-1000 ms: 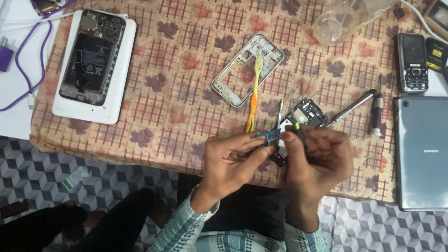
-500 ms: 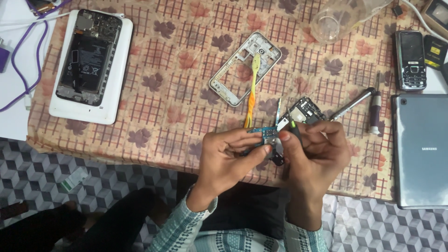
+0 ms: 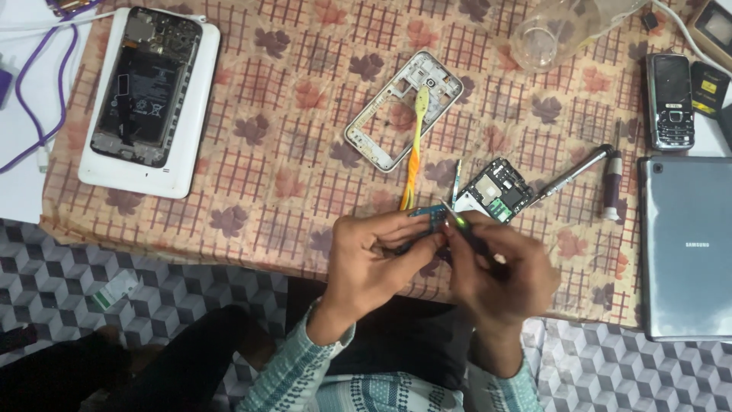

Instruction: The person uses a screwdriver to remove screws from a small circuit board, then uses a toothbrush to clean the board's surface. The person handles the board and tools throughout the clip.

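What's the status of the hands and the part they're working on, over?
Left hand pinches small blue circuit board. Right hand holds thin tool, tip at the board. Toothbrush and loose board lie just beyond, apart.

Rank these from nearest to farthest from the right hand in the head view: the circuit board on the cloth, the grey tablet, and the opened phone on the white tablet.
From the right hand:
1. Circuit board, just above it on the cloth.
2. Grey tablet, at the right edge.
3. Opened phone, far upper left on the white tablet.
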